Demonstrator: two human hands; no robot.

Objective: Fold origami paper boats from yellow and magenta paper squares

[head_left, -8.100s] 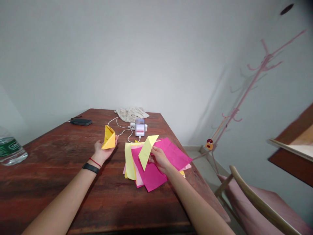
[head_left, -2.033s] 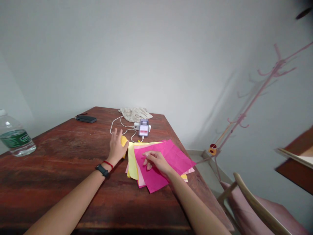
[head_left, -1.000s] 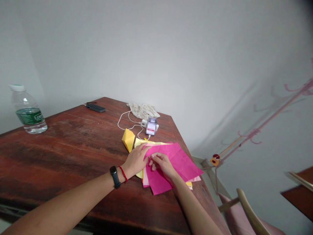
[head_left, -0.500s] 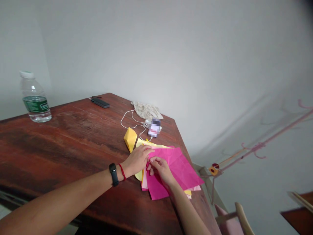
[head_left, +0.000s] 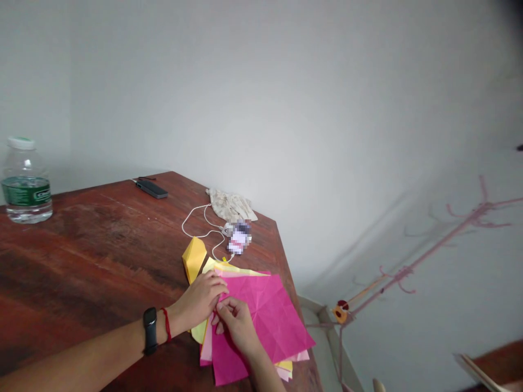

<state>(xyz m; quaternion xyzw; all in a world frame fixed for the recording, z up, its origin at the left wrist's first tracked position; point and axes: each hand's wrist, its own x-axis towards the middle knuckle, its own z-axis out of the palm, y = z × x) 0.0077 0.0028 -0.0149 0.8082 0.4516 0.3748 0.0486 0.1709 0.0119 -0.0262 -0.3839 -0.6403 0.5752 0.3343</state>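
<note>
A creased magenta sheet of paper (head_left: 273,316) lies on top of a loose stack of pink and yellow papers (head_left: 232,269) on the table. My left hand (head_left: 200,299), with a dark wristband and a red cord at its wrist, is closed at the sheet's left edge. Right beside it, my right hand (head_left: 239,326) pinches that same edge between thumb and fingers. Both sets of fingertips nearly meet, and they partly hide the edge they hold. A folded yellow paper piece (head_left: 194,258) rests just beyond my left hand.
Behind the stack, a phone (head_left: 239,239) with a white cable lies near a crumpled pale cloth (head_left: 231,206). A dark power bank (head_left: 151,188) sits farther back. A water bottle (head_left: 26,185) stands at far left. Right of the wooden table (head_left: 102,261) leans a pink coat rack (head_left: 433,256).
The view has shifted, so everything appears lower and farther left. My hands keep their place at the magenta sheet's left edge, with little visible change in grip.
</note>
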